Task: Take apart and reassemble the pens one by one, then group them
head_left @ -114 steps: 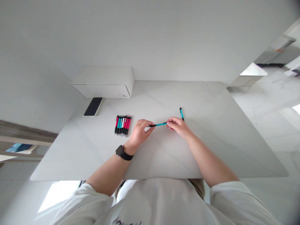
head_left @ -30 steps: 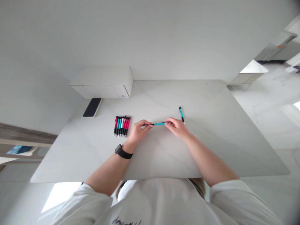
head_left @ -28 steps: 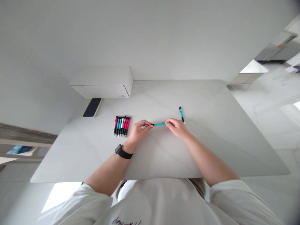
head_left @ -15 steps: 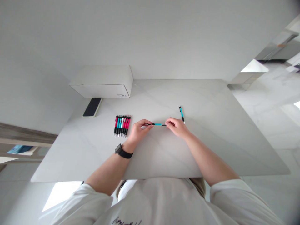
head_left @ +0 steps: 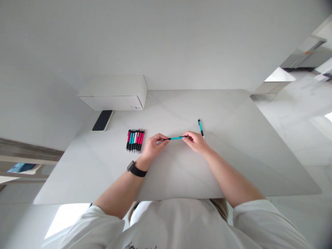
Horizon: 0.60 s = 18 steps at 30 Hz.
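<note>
A teal pen (head_left: 176,138) with black ends lies level between my two hands, above the front-middle of the table. My left hand (head_left: 155,145) pinches its left black end between thumb and fingers. At the other end, my right hand (head_left: 195,141) is closed on the black tip part, and the fingers cover some of it. Just beyond my right hand, a second teal and black pen (head_left: 200,128) rests on the table. To the left of my left hand, several red, teal and white pens (head_left: 135,141) lie side by side in a row.
A long white box (head_left: 111,102) stands against the wall at the back left. In front of it lies a phone (head_left: 103,120) with a dark screen. The pale marble-look table (head_left: 249,155) ends close to my body.
Between my hands, the thin dark section beside the teal barrel no longer shows; the teal now reaches my right fingers, with a black clip-like piece there. Both hands stay nearly in place.
</note>
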### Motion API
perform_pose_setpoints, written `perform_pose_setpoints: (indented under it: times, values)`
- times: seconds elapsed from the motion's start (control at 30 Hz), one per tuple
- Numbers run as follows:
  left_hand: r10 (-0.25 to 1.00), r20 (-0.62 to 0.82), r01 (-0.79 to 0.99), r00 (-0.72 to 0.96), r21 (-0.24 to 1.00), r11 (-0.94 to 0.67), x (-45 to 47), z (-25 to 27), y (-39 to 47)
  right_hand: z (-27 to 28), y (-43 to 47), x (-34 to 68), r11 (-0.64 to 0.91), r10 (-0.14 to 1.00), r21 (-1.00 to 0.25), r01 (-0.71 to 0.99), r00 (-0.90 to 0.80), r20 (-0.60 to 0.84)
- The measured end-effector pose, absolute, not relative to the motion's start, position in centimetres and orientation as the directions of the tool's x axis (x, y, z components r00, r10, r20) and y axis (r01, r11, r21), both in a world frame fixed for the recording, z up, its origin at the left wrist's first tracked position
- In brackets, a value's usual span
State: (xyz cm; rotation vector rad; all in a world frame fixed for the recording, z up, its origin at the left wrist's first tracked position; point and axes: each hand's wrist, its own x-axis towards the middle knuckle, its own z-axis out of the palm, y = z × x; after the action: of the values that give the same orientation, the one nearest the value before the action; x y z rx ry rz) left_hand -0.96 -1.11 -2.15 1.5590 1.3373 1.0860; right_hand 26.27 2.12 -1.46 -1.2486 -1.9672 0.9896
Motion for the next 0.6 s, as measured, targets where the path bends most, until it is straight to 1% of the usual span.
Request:
perform_pose_setpoints:
  times: [0.1,0.27,0.43,0.6]
  values:
    - [0.991,0.116,0.318,0.067,0.939,-0.131,-0.98,-2.09,-1.13,-1.34,2.02,26.2,0.292,0.923,-0.86,0.418,-0.359,0.139]
    - [0.99,0.122,0.334,0.069,0.932,-0.138,-0.99,-2.07,-1.15,-1.18,2.08,26.32,0.261,0.927,-0.853,0.453,-0.364,0.091]
    - [0.991,0.121,0.333,0.059,0.933,-0.134,-1.02,-2.09,-1.09,-1.24,2.15,26.34,0.31,0.919,-0.856,0.414,-0.36,0.159]
    - [0.99,0.126,0.34,0.063,0.93,-0.14,-1.01,-2.15,-1.09,-1.57,2.21,26.26,0.257,0.931,-0.856,0.449,-0.352,0.095]
